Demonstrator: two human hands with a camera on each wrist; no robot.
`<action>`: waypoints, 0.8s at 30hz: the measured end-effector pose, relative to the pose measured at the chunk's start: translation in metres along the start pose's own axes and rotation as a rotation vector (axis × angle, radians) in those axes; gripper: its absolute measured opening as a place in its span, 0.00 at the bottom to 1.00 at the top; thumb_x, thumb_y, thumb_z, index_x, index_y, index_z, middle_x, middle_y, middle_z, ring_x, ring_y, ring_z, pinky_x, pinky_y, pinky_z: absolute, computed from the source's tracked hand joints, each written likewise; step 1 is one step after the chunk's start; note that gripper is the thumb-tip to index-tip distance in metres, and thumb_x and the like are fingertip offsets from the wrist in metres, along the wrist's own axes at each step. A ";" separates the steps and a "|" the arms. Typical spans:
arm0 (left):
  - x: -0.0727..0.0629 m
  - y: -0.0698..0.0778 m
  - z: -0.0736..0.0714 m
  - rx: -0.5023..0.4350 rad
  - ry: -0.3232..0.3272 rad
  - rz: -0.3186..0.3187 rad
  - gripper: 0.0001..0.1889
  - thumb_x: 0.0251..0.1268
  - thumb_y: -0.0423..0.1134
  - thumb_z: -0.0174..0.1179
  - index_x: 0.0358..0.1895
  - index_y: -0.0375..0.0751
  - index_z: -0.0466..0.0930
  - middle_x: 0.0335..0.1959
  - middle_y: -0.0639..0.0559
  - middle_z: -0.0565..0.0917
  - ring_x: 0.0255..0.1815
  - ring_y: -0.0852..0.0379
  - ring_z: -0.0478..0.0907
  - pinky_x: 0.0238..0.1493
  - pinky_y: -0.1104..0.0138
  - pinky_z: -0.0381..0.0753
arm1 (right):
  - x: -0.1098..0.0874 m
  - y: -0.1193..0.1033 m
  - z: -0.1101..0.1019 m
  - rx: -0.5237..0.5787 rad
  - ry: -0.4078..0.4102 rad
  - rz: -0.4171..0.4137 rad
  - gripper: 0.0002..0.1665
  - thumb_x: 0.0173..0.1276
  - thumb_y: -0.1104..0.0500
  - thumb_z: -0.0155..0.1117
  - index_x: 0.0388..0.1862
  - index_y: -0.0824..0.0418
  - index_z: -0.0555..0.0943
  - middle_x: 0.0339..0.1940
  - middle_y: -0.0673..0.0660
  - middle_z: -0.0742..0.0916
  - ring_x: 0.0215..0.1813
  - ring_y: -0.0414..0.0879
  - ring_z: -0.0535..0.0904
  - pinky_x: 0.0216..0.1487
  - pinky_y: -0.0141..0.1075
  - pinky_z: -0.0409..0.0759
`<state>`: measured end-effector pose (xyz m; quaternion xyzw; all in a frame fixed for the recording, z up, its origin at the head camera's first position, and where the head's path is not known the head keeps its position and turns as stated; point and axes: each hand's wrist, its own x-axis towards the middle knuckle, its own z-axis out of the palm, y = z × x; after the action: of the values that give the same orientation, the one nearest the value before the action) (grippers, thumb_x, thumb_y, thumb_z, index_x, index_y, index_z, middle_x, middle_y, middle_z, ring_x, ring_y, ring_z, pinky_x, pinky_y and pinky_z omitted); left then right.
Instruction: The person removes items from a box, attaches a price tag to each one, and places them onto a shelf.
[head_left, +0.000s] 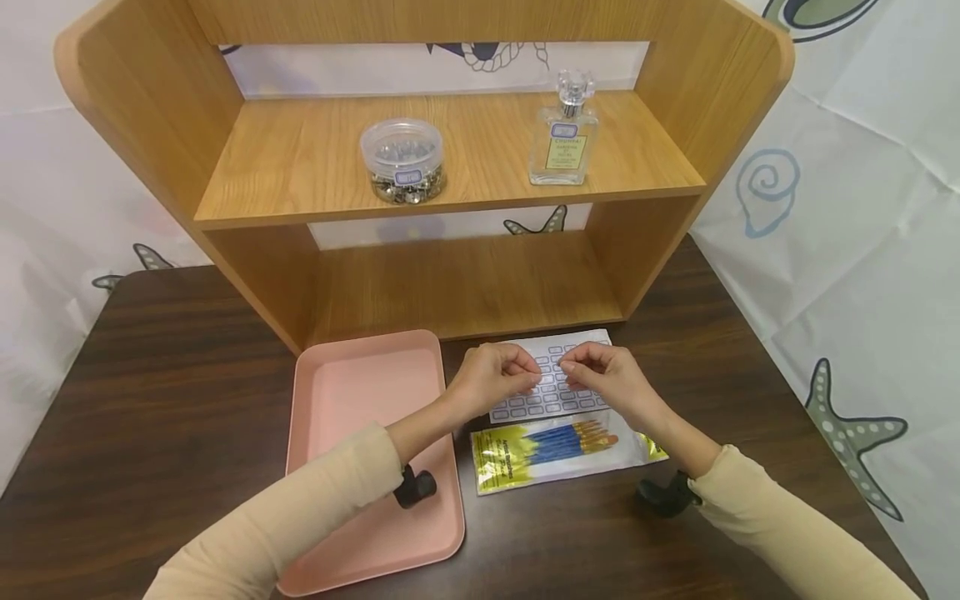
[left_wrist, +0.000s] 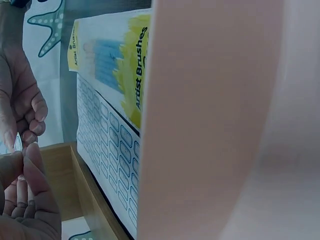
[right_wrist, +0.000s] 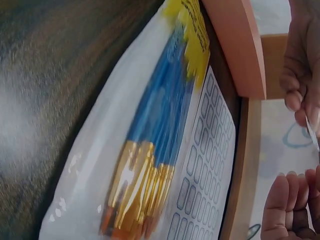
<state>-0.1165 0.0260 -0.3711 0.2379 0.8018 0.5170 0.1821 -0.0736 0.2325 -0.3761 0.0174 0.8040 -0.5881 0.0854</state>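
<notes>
A small white label sticker (left_wrist: 18, 142) with a dark printed border is between my two hands, above a sheet of labels (head_left: 517, 410). My left hand (head_left: 491, 379) pinches it between thumb and fingertip, which shows in the right wrist view (right_wrist: 312, 127). My right hand (head_left: 611, 379) faces it, its thumb and forefinger pinching the label's other side; its remaining fingers curl loosely. The label sheet carries rows of bordered stickers and lies flat on the table. Just in front of it is a clear pack of artist brushes (head_left: 558, 446) with blue handles.
A pink tray (head_left: 367, 375) lies under my left forearm. Behind stands a wooden shelf unit (head_left: 465, 283). Its upper board holds a round clear tub (head_left: 405, 158) of small metal pieces and a glass perfume bottle (head_left: 564, 146), both labelled. The table (head_left: 150, 375) is dark wood.
</notes>
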 end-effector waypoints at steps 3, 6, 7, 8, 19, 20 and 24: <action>0.000 0.001 0.002 0.014 -0.007 -0.001 0.02 0.58 0.33 0.64 0.32 0.39 0.84 0.25 0.50 0.86 0.26 0.56 0.84 0.24 0.74 0.77 | -0.002 -0.001 0.003 -0.020 -0.011 0.001 0.13 0.66 0.62 0.61 0.43 0.73 0.79 0.38 0.65 0.83 0.33 0.41 0.79 0.41 0.32 0.82; -0.001 0.000 0.003 0.033 -0.025 0.000 0.02 0.58 0.34 0.64 0.31 0.39 0.83 0.24 0.50 0.86 0.27 0.55 0.84 0.24 0.74 0.75 | -0.005 -0.001 0.006 -0.057 -0.013 -0.008 0.11 0.64 0.62 0.63 0.40 0.70 0.80 0.33 0.61 0.83 0.31 0.41 0.77 0.38 0.31 0.81; -0.002 0.000 0.004 0.036 -0.033 -0.002 0.02 0.58 0.34 0.64 0.31 0.40 0.83 0.24 0.50 0.86 0.27 0.55 0.84 0.24 0.74 0.75 | -0.007 0.000 0.007 -0.077 -0.015 -0.018 0.11 0.64 0.62 0.64 0.39 0.70 0.80 0.31 0.59 0.82 0.31 0.41 0.76 0.36 0.30 0.80; -0.002 0.000 0.005 0.038 -0.043 -0.002 0.02 0.58 0.34 0.64 0.30 0.40 0.83 0.24 0.51 0.86 0.26 0.55 0.84 0.24 0.75 0.74 | -0.008 0.000 0.007 -0.094 -0.014 -0.025 0.10 0.64 0.62 0.64 0.38 0.69 0.80 0.30 0.57 0.82 0.31 0.41 0.75 0.34 0.30 0.78; -0.008 -0.003 0.014 0.102 -0.132 0.014 0.02 0.56 0.33 0.64 0.27 0.40 0.83 0.21 0.53 0.84 0.21 0.67 0.75 0.24 0.75 0.71 | -0.020 0.009 0.010 -0.254 -0.084 -0.035 0.07 0.63 0.61 0.64 0.31 0.65 0.80 0.26 0.52 0.81 0.30 0.42 0.72 0.30 0.28 0.72; -0.008 -0.004 0.015 0.116 -0.138 0.013 0.02 0.56 0.33 0.64 0.27 0.40 0.83 0.20 0.54 0.84 0.20 0.68 0.74 0.24 0.74 0.71 | -0.021 0.010 0.010 -0.255 -0.093 -0.028 0.06 0.64 0.61 0.64 0.31 0.64 0.80 0.26 0.53 0.81 0.30 0.42 0.72 0.31 0.28 0.72; -0.009 -0.003 0.018 0.189 -0.170 -0.007 0.03 0.55 0.35 0.64 0.26 0.43 0.83 0.18 0.60 0.82 0.20 0.69 0.74 0.31 0.72 0.73 | -0.024 0.016 0.011 -0.248 -0.136 -0.007 0.05 0.64 0.62 0.63 0.31 0.64 0.80 0.27 0.55 0.82 0.30 0.42 0.72 0.31 0.28 0.72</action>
<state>-0.0997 0.0330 -0.3810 0.2942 0.8296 0.4164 0.2279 -0.0467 0.2290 -0.3902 -0.0362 0.8629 -0.4845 0.1392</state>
